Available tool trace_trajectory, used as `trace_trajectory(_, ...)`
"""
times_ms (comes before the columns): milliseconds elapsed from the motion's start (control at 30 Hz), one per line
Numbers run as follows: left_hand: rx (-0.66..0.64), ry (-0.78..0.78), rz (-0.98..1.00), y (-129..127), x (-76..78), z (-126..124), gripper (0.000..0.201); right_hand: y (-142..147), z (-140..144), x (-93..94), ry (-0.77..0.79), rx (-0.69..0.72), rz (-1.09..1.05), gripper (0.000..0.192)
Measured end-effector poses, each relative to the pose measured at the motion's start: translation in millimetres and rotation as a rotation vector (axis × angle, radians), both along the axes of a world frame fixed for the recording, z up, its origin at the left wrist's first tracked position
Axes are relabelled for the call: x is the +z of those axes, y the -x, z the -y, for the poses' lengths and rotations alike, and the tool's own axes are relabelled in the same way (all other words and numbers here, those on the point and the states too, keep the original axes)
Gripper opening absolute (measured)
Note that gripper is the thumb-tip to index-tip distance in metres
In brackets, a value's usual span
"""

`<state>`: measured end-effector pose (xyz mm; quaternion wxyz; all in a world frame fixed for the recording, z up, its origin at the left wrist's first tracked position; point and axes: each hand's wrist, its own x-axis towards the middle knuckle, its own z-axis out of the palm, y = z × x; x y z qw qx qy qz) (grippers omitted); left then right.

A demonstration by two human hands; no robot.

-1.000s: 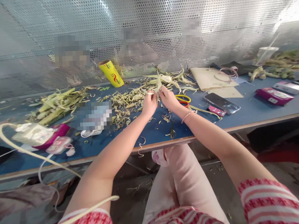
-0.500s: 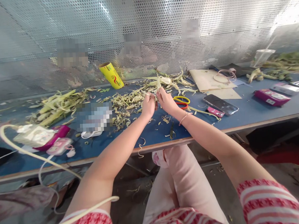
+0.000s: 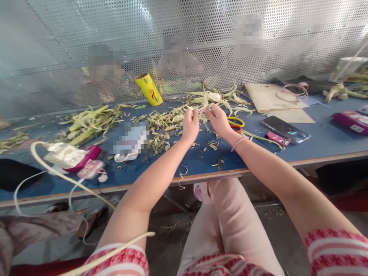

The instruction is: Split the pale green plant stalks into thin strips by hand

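Over the middle of the blue table, my left hand (image 3: 191, 126) is closed in a pinch, with a thin pale plant strip (image 3: 191, 108) showing at its fingertips. Close beside it, my right hand (image 3: 218, 121) pinches a pale green plant strip (image 3: 205, 101) that sticks up from the fingers. A small gap separates the two hands. Behind and to the left of them spreads a heap of torn plant scraps (image 3: 166, 121). Scissors with yellow and red handles (image 3: 236, 121) lie just right of my right hand, partly hidden by it.
Pale stalks (image 3: 87, 124) are piled at left, near a partly blurred device (image 3: 131, 142) and a cable (image 3: 38, 154). A yellow tube (image 3: 149, 90) leans at the perforated metal wall (image 3: 210, 43). To the right are a phone (image 3: 285, 129), cardboard (image 3: 270, 96) and a purple packet (image 3: 355, 122).
The view has swung left, so the table's things appear farther right. My hands have drawn slightly apart, both still pinched.
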<state>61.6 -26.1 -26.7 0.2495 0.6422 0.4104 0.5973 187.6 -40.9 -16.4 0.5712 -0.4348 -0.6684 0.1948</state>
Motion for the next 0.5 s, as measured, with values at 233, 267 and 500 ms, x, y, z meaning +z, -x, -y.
trace_trajectory(233, 0.003, -0.036, 0.062, 6.0, -2.1, -10.6, 0.042, -2.1, -0.7, 3.3, 0.033, 0.05, -0.1, 0.026)
trace_trajectory(267, 0.003, -0.047, 0.048, 6.7, -0.9, -9.7, 0.041, -3.0, -1.6, 3.0, 0.027, 0.038, -0.11, 0.026)
trace_trajectory(500, -0.012, -0.102, -0.158, 4.1, 8.5, 6.0, 0.033, -15.4, -10.1, 5.1, -0.004, -0.114, -0.196, 0.019)
